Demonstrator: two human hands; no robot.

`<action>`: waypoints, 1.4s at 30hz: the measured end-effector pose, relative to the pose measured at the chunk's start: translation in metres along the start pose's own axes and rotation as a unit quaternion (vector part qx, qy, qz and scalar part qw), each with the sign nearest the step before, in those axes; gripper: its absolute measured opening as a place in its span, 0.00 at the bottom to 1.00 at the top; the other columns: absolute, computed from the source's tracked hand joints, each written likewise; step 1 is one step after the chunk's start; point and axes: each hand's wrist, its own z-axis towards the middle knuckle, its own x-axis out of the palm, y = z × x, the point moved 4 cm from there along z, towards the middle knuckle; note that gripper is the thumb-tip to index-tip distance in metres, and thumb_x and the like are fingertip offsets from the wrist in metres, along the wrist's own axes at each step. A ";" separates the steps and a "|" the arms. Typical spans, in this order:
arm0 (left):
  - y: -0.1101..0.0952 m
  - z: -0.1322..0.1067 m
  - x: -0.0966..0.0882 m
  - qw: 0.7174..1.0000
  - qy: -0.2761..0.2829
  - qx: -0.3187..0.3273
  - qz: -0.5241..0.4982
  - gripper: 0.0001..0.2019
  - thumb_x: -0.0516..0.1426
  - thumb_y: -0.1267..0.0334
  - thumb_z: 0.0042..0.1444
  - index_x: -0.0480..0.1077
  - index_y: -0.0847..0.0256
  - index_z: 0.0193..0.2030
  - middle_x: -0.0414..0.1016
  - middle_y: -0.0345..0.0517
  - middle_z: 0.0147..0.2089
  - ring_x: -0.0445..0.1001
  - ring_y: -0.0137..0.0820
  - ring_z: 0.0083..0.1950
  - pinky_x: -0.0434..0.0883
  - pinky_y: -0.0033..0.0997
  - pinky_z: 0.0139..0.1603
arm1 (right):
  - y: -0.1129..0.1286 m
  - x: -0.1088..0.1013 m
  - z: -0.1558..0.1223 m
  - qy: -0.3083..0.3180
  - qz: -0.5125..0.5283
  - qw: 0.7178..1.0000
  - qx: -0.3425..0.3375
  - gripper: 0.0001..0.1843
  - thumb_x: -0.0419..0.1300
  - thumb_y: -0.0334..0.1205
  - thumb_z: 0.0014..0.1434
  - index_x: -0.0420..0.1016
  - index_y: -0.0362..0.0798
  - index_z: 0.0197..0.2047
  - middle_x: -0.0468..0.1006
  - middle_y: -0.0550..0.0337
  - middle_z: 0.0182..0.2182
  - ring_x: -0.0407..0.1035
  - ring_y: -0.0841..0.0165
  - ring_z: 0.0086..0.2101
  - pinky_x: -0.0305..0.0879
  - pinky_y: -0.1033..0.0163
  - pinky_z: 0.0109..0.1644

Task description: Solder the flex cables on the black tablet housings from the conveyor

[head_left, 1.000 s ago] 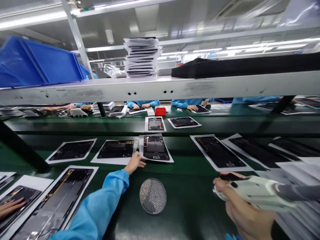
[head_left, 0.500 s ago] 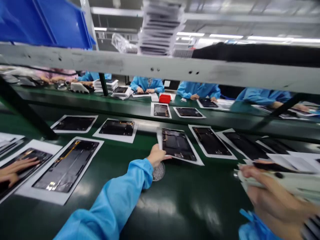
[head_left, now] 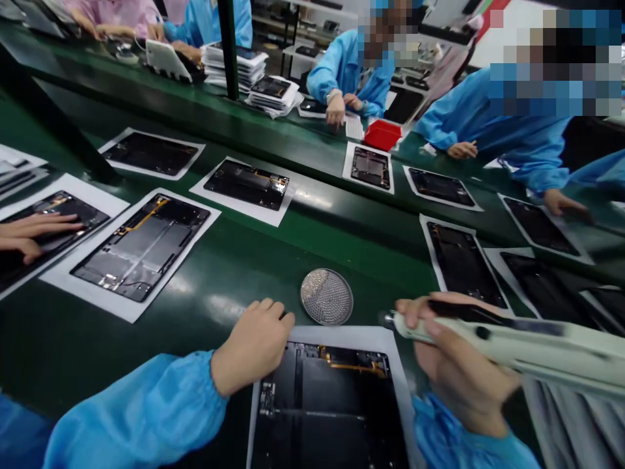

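Black tablet chassis on its white sheet runs off the bottom edge, so I cannot see its lower half. It lies on the green counter just below the round mesh dish. My left hand curls against its upper-left corner; my right hand grips a pale electric screwdriver, its tip blurred.

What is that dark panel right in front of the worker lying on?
The dark panel lies on a white sheet that shows around its edges. What is beneath the sheet is covered.
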 end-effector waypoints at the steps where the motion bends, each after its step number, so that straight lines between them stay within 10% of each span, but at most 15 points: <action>1: -0.007 -0.002 0.003 0.998 -0.046 0.012 0.047 0.09 0.51 0.75 0.58 0.73 0.65 0.39 0.71 0.54 0.40 0.70 0.43 0.41 0.70 0.42 0.40 | -0.009 0.014 0.000 0.024 0.018 1.000 0.005 0.13 0.66 0.32 0.49 0.77 0.51 0.40 0.74 0.64 0.21 0.69 0.69 0.24 0.72 0.53 0.40; 11: -0.030 -0.005 0.038 0.973 -0.177 0.138 0.046 0.10 0.49 0.75 0.64 0.69 0.66 0.34 0.67 0.53 0.38 0.65 0.39 0.40 0.67 0.39 0.37 | -0.060 0.065 -0.001 0.083 0.013 0.996 0.039 0.12 0.62 0.29 0.56 0.75 0.49 0.43 0.72 0.66 0.22 0.69 0.69 0.25 0.72 0.51 0.39; 35: -0.032 -0.006 0.035 0.971 -0.193 0.135 0.047 0.10 0.50 0.74 0.64 0.69 0.65 0.33 0.68 0.53 0.37 0.67 0.39 0.40 0.68 0.39 0.38 | -0.070 0.072 -0.002 0.075 0.008 0.996 0.045 0.10 0.63 0.28 0.54 0.75 0.48 0.40 0.73 0.65 0.21 0.70 0.67 0.25 0.71 0.51 0.40; 42: -0.036 -0.003 0.041 0.970 -0.189 0.151 0.013 0.07 0.52 0.75 0.62 0.69 0.66 0.34 0.68 0.51 0.37 0.65 0.37 0.38 0.69 0.37 0.37 | -0.038 0.049 -0.007 0.076 0.050 0.996 0.019 0.13 0.64 0.29 0.54 0.79 0.49 0.43 0.72 0.64 0.22 0.67 0.69 0.24 0.70 0.54 0.37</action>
